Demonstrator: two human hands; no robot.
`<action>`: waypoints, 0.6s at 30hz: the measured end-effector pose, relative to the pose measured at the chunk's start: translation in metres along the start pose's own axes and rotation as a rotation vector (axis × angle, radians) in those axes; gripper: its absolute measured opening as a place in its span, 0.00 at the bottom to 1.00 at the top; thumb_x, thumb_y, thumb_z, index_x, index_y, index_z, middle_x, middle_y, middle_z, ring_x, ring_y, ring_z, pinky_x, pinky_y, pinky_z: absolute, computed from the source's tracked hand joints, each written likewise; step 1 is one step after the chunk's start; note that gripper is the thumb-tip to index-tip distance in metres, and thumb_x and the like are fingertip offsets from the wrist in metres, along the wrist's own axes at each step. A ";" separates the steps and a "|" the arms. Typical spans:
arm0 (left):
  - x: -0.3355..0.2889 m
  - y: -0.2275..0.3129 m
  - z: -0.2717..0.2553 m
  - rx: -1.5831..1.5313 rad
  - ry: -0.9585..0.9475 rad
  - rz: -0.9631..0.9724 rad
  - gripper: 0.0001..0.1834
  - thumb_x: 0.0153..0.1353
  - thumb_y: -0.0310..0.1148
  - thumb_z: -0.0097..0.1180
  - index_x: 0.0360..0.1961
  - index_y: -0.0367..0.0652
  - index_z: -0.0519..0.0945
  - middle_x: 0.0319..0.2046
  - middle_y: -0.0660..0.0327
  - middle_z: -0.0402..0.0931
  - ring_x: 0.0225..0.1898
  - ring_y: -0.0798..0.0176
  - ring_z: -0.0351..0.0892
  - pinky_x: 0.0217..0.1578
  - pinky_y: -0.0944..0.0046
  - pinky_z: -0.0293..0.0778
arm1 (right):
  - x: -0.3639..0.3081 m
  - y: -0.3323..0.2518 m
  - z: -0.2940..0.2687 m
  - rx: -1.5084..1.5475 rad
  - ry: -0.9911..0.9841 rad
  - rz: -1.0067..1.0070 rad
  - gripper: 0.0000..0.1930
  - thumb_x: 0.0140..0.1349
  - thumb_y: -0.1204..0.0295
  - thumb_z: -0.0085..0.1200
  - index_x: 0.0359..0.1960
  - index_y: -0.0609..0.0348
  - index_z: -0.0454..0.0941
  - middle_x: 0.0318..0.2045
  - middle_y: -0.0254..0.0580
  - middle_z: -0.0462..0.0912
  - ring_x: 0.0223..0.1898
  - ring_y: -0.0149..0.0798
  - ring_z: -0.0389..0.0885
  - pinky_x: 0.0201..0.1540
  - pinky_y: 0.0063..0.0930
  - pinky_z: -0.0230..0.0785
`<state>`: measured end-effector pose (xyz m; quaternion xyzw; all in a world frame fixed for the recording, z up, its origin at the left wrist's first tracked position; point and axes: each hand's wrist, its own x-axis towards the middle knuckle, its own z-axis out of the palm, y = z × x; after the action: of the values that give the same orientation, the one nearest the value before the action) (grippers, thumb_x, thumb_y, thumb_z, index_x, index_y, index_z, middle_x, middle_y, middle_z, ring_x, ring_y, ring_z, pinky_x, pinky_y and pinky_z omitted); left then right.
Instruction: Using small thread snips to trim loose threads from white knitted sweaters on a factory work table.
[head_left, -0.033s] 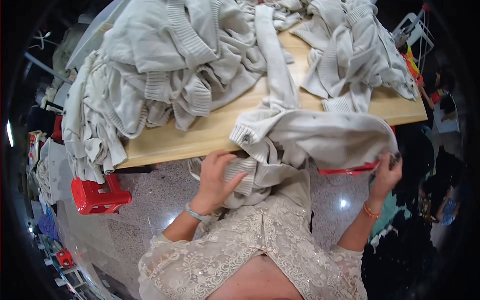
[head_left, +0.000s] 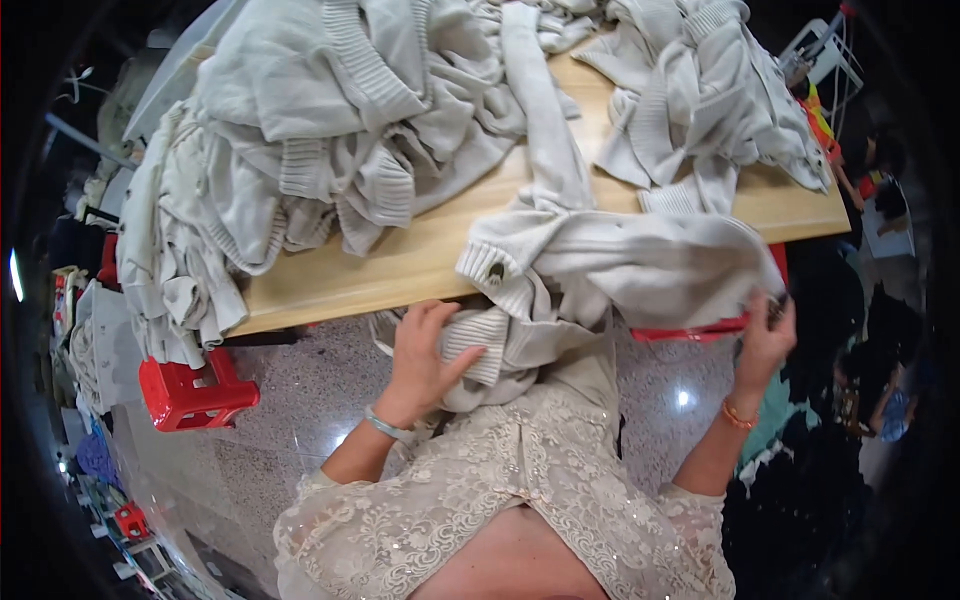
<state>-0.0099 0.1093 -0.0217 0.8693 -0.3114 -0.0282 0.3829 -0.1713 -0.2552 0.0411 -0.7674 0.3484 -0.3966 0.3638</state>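
Observation:
A pale grey knitted cardigan (head_left: 660, 265) spreads from the table's front edge down into my lap. One sleeve (head_left: 545, 130) stretches away across the table, and a dark button shows on a ribbed band. At the cardigan's right end my right hand (head_left: 765, 345) pinches its edge; a small dark spot at the fingertips is too blurred to name. My left hand (head_left: 422, 365) lies against a ribbed part (head_left: 474, 345) in my lap, thumb spread well away from the fingers. This hand is open and touches the knit without closing round it.
A large heap of similar knitwear (head_left: 300, 110) covers the left of the wooden table (head_left: 370, 280), hanging over its edge. Another pile (head_left: 690, 100) lies at the far right. A red stool (head_left: 200, 390) stands on the floor at left; dark cloth (head_left: 800, 500) lies at lower right.
The whole view has shifted slightly. My right hand and the cardigan's right end have moved a little left; my left hand keeps its place on the ribbed part.

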 end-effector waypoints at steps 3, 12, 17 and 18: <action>-0.016 -0.014 0.005 0.045 -0.046 -0.060 0.37 0.44 0.44 0.69 0.54 0.39 0.69 0.47 0.48 0.67 0.47 0.45 0.69 0.47 0.52 0.66 | -0.018 -0.017 0.025 0.150 -0.262 0.028 0.15 0.61 0.76 0.56 0.50 0.63 0.75 0.26 0.24 0.75 0.26 0.16 0.66 0.28 0.11 0.61; -0.015 -0.010 -0.002 0.044 -0.164 0.099 0.42 0.42 0.45 0.70 0.58 0.42 0.67 0.55 0.46 0.63 0.56 0.43 0.63 0.56 0.50 0.59 | -0.064 -0.082 0.132 0.085 -0.718 -0.555 0.23 0.46 0.85 0.55 0.47 0.54 0.77 0.47 0.43 0.78 0.37 0.40 0.83 0.31 0.30 0.76; -0.020 0.000 0.005 0.059 -0.100 0.110 0.36 0.42 0.33 0.69 0.54 0.40 0.69 0.50 0.48 0.65 0.49 0.45 0.67 0.50 0.51 0.65 | -0.078 -0.108 0.192 -0.241 -0.927 -0.693 0.35 0.47 0.66 0.65 0.59 0.49 0.65 0.50 0.49 0.72 0.36 0.49 0.81 0.34 0.37 0.76; -0.020 0.002 0.007 0.068 -0.085 0.125 0.36 0.41 0.32 0.69 0.54 0.40 0.69 0.50 0.48 0.66 0.48 0.45 0.67 0.49 0.51 0.65 | -0.078 -0.101 0.197 -0.273 -0.950 -0.685 0.33 0.47 0.67 0.65 0.57 0.50 0.67 0.49 0.48 0.72 0.36 0.49 0.81 0.34 0.37 0.76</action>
<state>-0.0292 0.1149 -0.0288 0.8586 -0.3819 -0.0304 0.3406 -0.0112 -0.0860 0.0145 -0.9690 -0.0716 -0.0565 0.2294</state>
